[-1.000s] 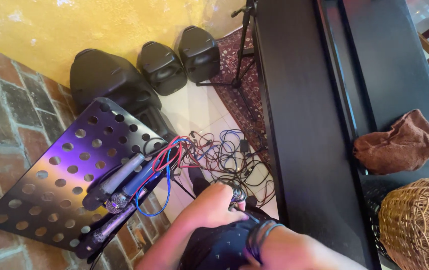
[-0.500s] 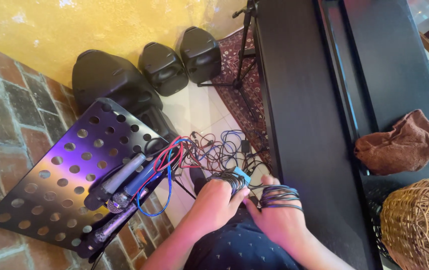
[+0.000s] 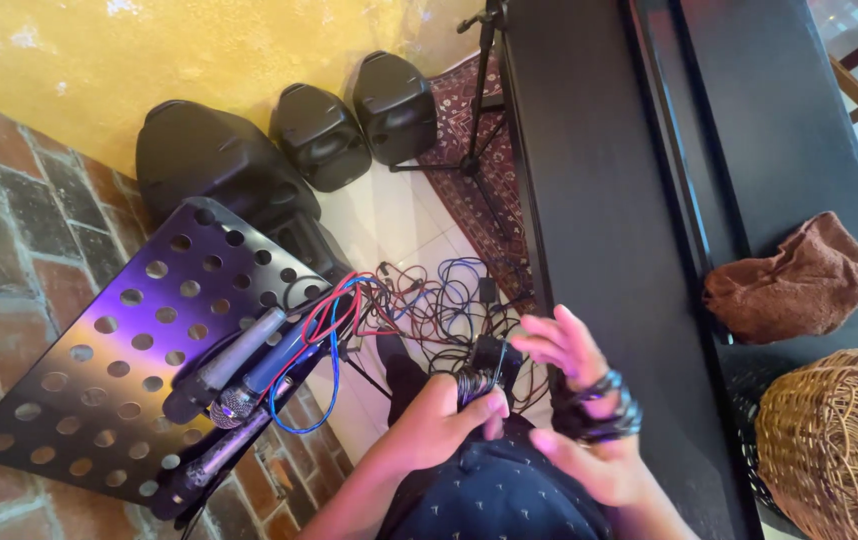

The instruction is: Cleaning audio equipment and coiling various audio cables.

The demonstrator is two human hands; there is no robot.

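Note:
My left hand [image 3: 449, 420] grips a bundle of black cable [image 3: 479, 380] between thumb and fingers, low in the middle of the view. My right hand [image 3: 584, 400] is just to its right, fingers spread, with loops of the same black cable [image 3: 599, 415] wound around the palm. The cable runs up to a tangle of black, red and blue wires [image 3: 439, 305] on the tiled floor. Left of my hands a perforated black music stand tray [image 3: 109, 370] holds several microphones [image 3: 239, 370] with red and blue leads.
Three black speakers [image 3: 319, 135] stand against the yellow wall. A black keyboard [image 3: 629, 200] runs along the right, with a brown cloth [image 3: 799, 280] on it and a wicker basket [image 3: 839, 440] beside it. A tripod stand [image 3: 479, 110] stands on a patterned rug. Brick wall at left.
My right hand came up from beside the left, opened its fingers and now carries cable loops around it. The left hand shifted slightly up, still holding the cable bundle.

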